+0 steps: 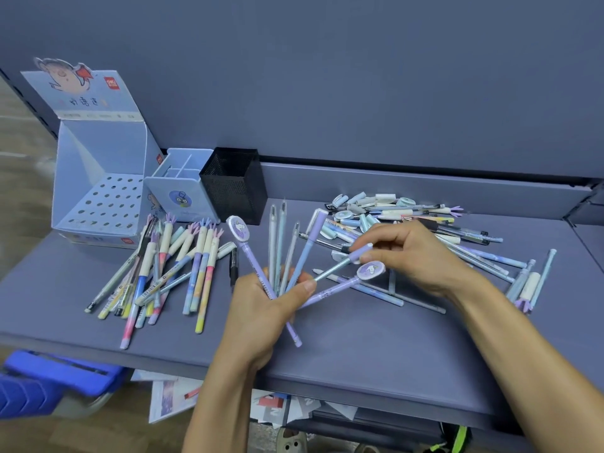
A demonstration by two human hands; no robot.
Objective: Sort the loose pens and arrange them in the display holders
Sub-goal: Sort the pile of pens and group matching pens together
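My left hand (261,308) grips a fanned bunch of pens (281,250), among them purple ones with round unicorn tops (239,227). My right hand (415,253) pinches the purple cap (359,252) on the end of one pen in that bunch. A sorted group of pastel pens (176,273) lies at the left of the shelf. A mixed pile of pens and loose caps (392,217) lies at the right. At the back left stand three holders: a blue cardboard display box with holes (101,204), a small blue divided holder (183,191) and a black mesh cup (235,184).
All of this rests on a grey-blue shelf (359,348) with a wall panel behind. Below the front edge are a blue plastic crate (49,380), scattered papers (173,400) and a shoe on the floor. A single black pen (234,266) lies beside my left hand.
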